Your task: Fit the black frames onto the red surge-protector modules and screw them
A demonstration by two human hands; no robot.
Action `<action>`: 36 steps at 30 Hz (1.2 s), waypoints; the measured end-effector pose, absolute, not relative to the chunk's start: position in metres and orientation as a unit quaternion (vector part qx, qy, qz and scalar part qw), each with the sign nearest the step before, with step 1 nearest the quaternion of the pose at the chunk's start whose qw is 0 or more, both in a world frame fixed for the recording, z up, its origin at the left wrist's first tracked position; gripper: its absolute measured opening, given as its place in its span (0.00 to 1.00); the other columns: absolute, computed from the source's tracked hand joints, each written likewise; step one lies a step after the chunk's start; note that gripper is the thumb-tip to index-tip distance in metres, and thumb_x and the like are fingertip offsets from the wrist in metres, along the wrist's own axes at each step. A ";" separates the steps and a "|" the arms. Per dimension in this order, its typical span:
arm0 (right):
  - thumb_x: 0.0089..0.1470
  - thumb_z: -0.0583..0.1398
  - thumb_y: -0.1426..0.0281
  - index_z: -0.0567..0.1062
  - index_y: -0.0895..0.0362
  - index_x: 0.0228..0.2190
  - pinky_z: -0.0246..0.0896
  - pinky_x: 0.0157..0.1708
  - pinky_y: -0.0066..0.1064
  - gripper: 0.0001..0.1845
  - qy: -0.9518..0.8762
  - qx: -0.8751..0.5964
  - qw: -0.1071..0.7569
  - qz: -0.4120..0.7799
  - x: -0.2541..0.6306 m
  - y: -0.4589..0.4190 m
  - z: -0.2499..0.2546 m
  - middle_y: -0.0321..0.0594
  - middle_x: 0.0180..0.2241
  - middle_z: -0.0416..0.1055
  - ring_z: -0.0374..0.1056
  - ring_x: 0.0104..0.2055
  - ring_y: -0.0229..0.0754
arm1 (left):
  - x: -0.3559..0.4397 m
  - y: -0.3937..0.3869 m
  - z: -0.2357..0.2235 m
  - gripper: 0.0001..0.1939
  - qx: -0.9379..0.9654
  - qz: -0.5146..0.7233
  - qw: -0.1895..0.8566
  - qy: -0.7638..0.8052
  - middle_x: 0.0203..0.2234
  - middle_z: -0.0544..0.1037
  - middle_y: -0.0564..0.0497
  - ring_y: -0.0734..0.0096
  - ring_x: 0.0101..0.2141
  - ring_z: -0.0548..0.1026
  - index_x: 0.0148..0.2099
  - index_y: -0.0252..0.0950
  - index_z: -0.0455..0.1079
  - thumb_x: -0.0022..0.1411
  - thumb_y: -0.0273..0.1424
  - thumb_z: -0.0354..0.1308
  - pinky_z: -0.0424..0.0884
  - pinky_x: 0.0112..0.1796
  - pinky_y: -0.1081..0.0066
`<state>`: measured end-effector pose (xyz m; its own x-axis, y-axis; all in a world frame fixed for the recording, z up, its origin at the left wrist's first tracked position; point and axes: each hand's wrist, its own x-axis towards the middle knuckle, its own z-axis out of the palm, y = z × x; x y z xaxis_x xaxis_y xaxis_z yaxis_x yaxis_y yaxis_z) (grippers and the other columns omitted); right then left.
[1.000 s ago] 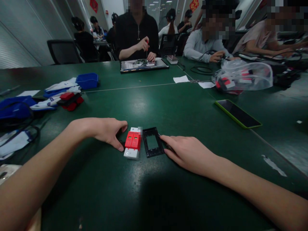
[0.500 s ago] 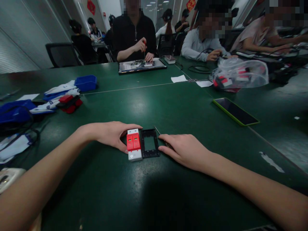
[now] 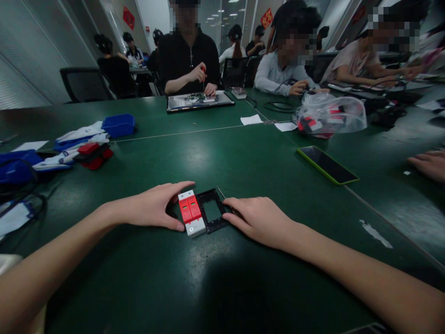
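Note:
A red-and-white circuit breaker module [image 3: 190, 211] lies flat and slightly turned on the green table, beside a black rectangular frame [image 3: 200, 200] with an open middle. My left hand [image 3: 149, 206] is at the module's left side, thumb and index finger spread apart around its corner; the other fingers are partly hidden. My right hand [image 3: 257, 218] grips a thin screwdriver [image 3: 220, 193], whose metal shaft points up and left past the frame's right edge. Most of its dark handle is hidden in the fingers, which rest near the frame's right side.
A green-edged phone [image 3: 327, 164] lies to the right, with a clear plastic bag [image 3: 333, 113] behind it. Blue-and-white packets [image 3: 81, 132] and a red-and-black block [image 3: 93, 155] are at the left. Across the table, a person works on a flat panel [image 3: 201, 102]. Another person's hand [image 3: 431, 163] is at far right.
The module and frame have turned slightly anticlockwise. My left hand's fingers have loosened from the module and shifted left. Another person's hand has come in at the right edge.

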<state>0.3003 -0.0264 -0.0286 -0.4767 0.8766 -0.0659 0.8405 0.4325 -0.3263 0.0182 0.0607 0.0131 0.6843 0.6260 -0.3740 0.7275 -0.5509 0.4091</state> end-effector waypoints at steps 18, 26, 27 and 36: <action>0.66 0.57 0.57 0.74 0.56 0.43 0.56 0.27 0.31 0.15 -0.809 -0.567 0.071 0.138 0.300 -0.024 -0.037 0.37 0.28 0.76 0.73 0.28 0.43 | 0.037 0.001 -0.041 0.57 0.892 0.147 0.230 0.361 0.60 0.68 0.36 0.41 0.56 0.69 0.71 0.36 0.47 0.46 0.43 0.71 0.66 0.58 0.46; 0.66 0.56 0.60 0.73 0.55 0.33 0.52 0.26 0.31 0.14 -0.807 -0.569 0.068 0.144 0.299 -0.025 -0.037 0.36 0.25 0.74 0.70 0.26 0.42 | 0.037 -0.001 -0.039 0.51 0.888 0.144 0.263 0.349 0.62 0.68 0.40 0.42 0.61 0.66 0.67 0.42 0.55 0.47 0.47 0.74 0.62 0.61 0.45; 0.66 0.57 0.60 0.73 0.54 0.32 0.52 0.26 0.31 0.14 -0.808 -0.567 0.069 0.142 0.299 -0.026 -0.038 0.36 0.25 0.74 0.70 0.26 0.42 | 0.037 -0.002 -0.040 0.49 0.884 0.149 0.268 0.354 0.62 0.68 0.40 0.42 0.61 0.66 0.67 0.42 0.56 0.48 0.47 0.73 0.62 0.61 0.45; 0.66 0.57 0.59 0.74 0.55 0.29 0.50 0.26 0.30 0.17 -0.808 -0.566 0.082 0.142 0.301 -0.026 -0.041 0.36 0.24 0.74 0.69 0.25 0.41 | 0.036 -0.004 -0.039 0.42 0.867 0.194 0.311 0.337 0.62 0.68 0.41 0.45 0.62 0.67 0.64 0.43 0.61 0.49 0.39 0.74 0.64 0.62 0.48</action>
